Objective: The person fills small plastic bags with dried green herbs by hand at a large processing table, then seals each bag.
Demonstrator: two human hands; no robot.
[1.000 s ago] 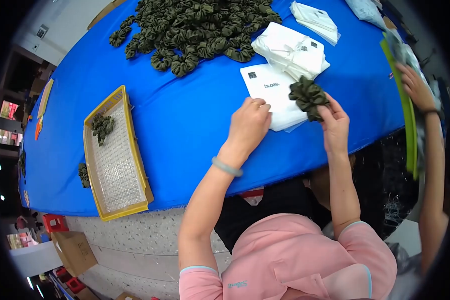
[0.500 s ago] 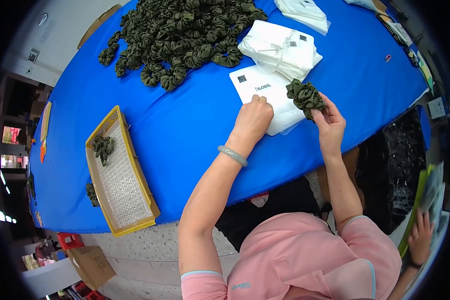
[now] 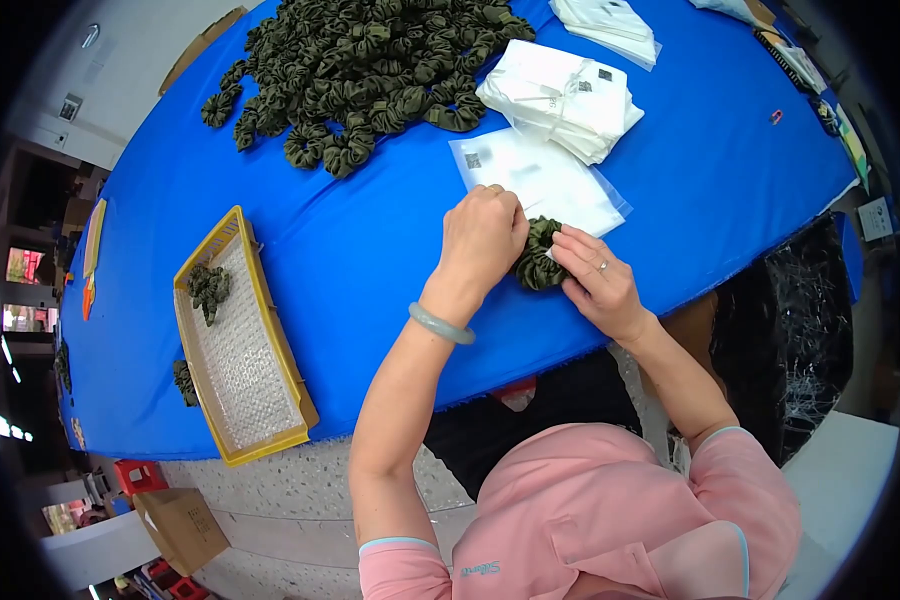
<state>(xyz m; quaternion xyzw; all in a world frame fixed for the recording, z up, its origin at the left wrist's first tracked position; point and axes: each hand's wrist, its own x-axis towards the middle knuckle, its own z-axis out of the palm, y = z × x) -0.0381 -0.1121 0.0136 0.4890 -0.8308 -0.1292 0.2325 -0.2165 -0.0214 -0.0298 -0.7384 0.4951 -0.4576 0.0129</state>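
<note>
My left hand [image 3: 482,240], with a pale bangle at its wrist, is closed on the near left edge of a white plastic bag [image 3: 555,185]. The bag lies flat, with a small dark square print near its far left corner. Just right of that hand sits a dark green scrunchie [image 3: 540,258] at the bag's near edge. My right hand [image 3: 602,285], wearing a ring, grips the scrunchie's right side; its fingertips rest on the gathered fabric. My left fingers partly hide the bag's edge.
A large heap of green scrunchies [image 3: 370,70] covers the far side of the blue table [image 3: 370,260]. Behind the bag lies a tied bundle of white bags [image 3: 560,95], with more bags [image 3: 610,25] beyond. A yellow tray [image 3: 295,385] at the left holds a scrunchie [image 3: 208,290].
My right hand has brought the scrunchie down and left from above the bag to beside my left hand. My left hand and the bag have shifted slightly left.
</note>
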